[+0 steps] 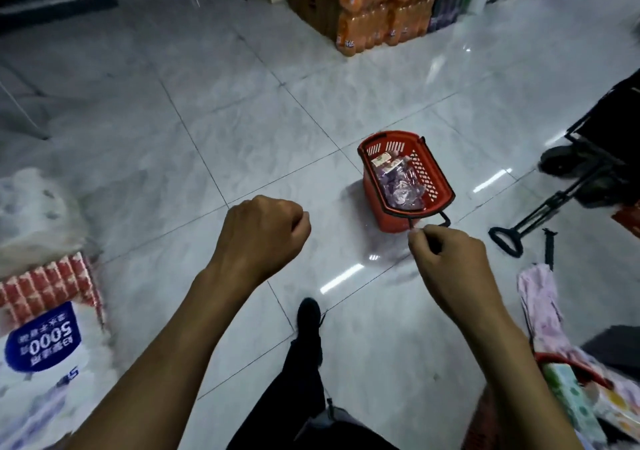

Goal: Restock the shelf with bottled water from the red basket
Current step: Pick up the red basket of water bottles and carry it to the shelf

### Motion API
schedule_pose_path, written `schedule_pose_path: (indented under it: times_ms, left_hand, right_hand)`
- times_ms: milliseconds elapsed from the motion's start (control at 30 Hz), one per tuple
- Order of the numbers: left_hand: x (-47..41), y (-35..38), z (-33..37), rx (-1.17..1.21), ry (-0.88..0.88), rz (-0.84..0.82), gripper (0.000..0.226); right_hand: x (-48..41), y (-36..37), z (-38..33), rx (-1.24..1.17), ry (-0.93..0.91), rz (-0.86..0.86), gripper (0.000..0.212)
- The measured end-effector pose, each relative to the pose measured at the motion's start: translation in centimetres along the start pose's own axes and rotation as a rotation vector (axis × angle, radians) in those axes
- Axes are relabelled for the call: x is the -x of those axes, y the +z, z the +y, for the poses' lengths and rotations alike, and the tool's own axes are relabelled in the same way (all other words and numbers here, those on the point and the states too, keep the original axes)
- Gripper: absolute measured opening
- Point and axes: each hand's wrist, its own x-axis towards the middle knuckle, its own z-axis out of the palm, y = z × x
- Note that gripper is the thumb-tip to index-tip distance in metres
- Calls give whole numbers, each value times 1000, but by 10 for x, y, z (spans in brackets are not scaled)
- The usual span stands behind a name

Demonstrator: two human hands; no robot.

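**A:** Where are we in the job?

**B:** At the very start, we judge; the red basket [407, 181] stands on the tiled floor [207, 130] ahead of us and a little to the right, and the bottled water [400, 184] lies inside it, wrapped in clear plastic with a red-and-white label at the far end; no shelf to be stocked shows in our view.

**A:** And our hands?

**B:** Our left hand [265, 233] hangs in the air as a loose fist, fingers curled together and holding nothing; our right hand [446, 259] is just at the near end of the basket, its fingers [420, 236] pinched together by the thin black handle bar [445, 221]; the frame is smeared there, so we cannot tell whether they are clamped on the bar or only beside it.

**A:** So the step in hand is?

**B:** Fetching the basket, we think; our shoe [308, 314] is planted toward it.

**A:** What does the next move call for?

**B:** A sure grip on that handle; then a steady lift or pull that keeps the basket level so the bottles do not roll; we should also steer clear of the black trolley [588, 172] to the right and the stacked orange drinks [381, 6] beyond.
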Motion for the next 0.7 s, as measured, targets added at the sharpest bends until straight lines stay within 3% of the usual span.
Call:
schedule_pose_path:
  times_ms: [233,467,600,700]
  left_hand:
    - [-173,26,-19,34,55,-101,46]
    - [-349,74,26,13,228,-226,43]
    - [-443,135,55,33,312,-308,27]
    - [-509,192,83,85,268,-443,22]
  right_hand:
    - [-145,7,-6,7,91,-39,40]
    - [-250,3,40,-148,334,31,38]
    - [-316,16,91,-275,485,26,18]
    - [-373,28,139,-379,620,52,9]
